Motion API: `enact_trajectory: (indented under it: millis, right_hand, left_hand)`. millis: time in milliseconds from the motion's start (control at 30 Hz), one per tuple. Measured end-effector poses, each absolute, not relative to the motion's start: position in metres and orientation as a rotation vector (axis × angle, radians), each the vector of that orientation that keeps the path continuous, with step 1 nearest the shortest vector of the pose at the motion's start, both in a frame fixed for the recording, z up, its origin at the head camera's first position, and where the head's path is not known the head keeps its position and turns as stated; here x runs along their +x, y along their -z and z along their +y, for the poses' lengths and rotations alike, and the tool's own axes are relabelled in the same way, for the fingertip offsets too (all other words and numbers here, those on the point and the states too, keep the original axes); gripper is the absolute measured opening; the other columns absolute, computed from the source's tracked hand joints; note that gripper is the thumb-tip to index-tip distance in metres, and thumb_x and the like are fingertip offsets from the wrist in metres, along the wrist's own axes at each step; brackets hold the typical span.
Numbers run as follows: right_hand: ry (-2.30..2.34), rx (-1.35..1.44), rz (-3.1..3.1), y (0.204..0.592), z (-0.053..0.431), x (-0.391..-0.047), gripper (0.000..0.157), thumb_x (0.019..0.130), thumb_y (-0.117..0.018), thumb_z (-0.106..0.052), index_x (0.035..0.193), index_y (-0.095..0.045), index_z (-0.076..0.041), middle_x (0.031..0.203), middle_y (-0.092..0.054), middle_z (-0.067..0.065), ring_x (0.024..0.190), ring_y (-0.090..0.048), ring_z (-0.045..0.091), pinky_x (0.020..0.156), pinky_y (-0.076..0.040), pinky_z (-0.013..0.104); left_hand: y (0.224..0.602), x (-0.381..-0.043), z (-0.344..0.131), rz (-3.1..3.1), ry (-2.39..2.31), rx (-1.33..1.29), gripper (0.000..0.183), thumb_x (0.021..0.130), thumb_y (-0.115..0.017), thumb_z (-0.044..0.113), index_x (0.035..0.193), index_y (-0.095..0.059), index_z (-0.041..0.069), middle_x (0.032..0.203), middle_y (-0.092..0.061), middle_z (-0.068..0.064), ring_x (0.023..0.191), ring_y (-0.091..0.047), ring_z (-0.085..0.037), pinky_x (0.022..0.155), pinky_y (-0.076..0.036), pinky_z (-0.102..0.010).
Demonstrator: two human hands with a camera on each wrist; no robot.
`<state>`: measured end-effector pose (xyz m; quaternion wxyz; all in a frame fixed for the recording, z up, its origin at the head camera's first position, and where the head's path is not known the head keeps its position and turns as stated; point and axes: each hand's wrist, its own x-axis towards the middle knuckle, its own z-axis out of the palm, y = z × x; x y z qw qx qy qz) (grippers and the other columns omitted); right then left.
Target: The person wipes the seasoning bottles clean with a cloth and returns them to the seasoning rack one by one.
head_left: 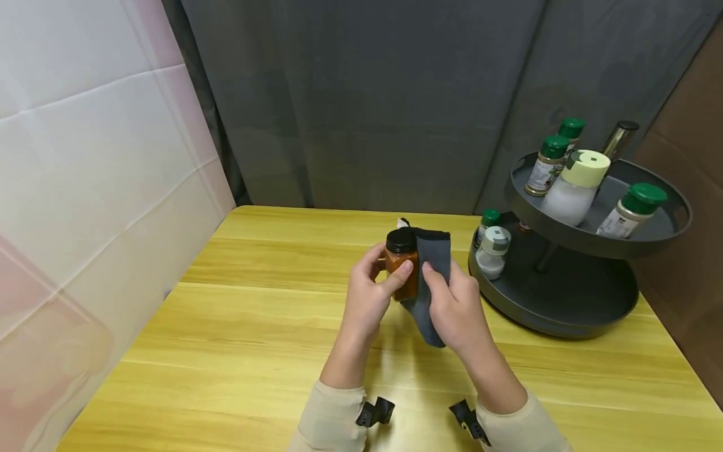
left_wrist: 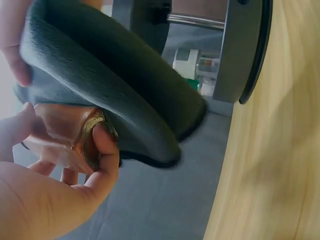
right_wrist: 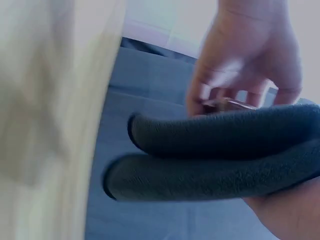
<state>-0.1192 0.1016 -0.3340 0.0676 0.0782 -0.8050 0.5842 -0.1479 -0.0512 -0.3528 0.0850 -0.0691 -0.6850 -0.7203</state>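
Note:
A square spice jar [head_left: 404, 276] with a black lid and orange-brown contents is gripped upright by my left hand [head_left: 369, 285], thumb across its front. The left wrist view shows the fingers around the jar [left_wrist: 62, 132], one fingertip at its base. My right hand [head_left: 454, 307] holds a folded dark grey cloth [head_left: 433, 254] against the jar's right side, thumb on the near face. The cloth [right_wrist: 215, 175] hangs in two thick layers in the right wrist view and hides most of the jar and the right fingers.
Right of the hands stands a two-tier dark turntable rack [head_left: 556, 320]. Its upper tray holds green-capped spice bottles [head_left: 545, 172] and a white shaker with a pale yellow lid [head_left: 576, 188]. A smaller white shaker [head_left: 492, 254] sits on the lower tray. A grey curtain [head_left: 367, 107] hangs behind the wooden table [head_left: 254, 351].

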Motion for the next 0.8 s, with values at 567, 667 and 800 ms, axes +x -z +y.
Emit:
enact_trajectory:
  millis: [567, 667, 800]
  right_hand:
    - [-1.852, 0.308, -2.249, 0.324, 0.099, -0.120, 0.035, 0.114, -0.045, -0.024, 0.133, -0.060, 0.000, 0.127, -0.069, 0.019, 0.114, -0.069, 0.027, 0.090, -0.057, 0.021]
    - [-1.815, 0.259, -2.364, 0.330, 0.095, -0.120, 0.034, 0.114, -0.045, -0.026, 0.128, -0.063, -0.001, 0.121, -0.072, 0.018, 0.107, -0.071, 0.028, 0.089, -0.056, 0.028]
    - [-1.827, 0.156, -2.588, 0.338, 0.097, -0.123, 0.038, 0.114, -0.043, -0.030, 0.133, -0.064, -0.005, 0.128, -0.072, 0.017, 0.115, -0.069, 0.030, 0.100, -0.055, 0.046]
  left_hand:
    - [0.352, -0.148, -0.051, -2.074, 2.119, -0.236, 0.039, 0.096, -0.078, 0.013, 0.134, -0.071, 0.009, 0.124, -0.070, -0.015, 0.110, -0.062, -0.022, 0.088, -0.056, -0.035]
    - [0.351, -0.148, -0.053, -2.028, 2.140, -0.196, 0.040, 0.096, -0.078, 0.014, 0.135, -0.070, 0.009, 0.124, -0.069, -0.016, 0.109, -0.061, -0.022, 0.086, -0.057, -0.035]
    - [0.350, -0.150, -0.057, -2.040, 2.119, -0.193, 0.039, 0.096, -0.078, 0.014, 0.134, -0.070, 0.008, 0.126, -0.068, -0.015, 0.110, -0.060, -0.022, 0.089, -0.058, -0.039]
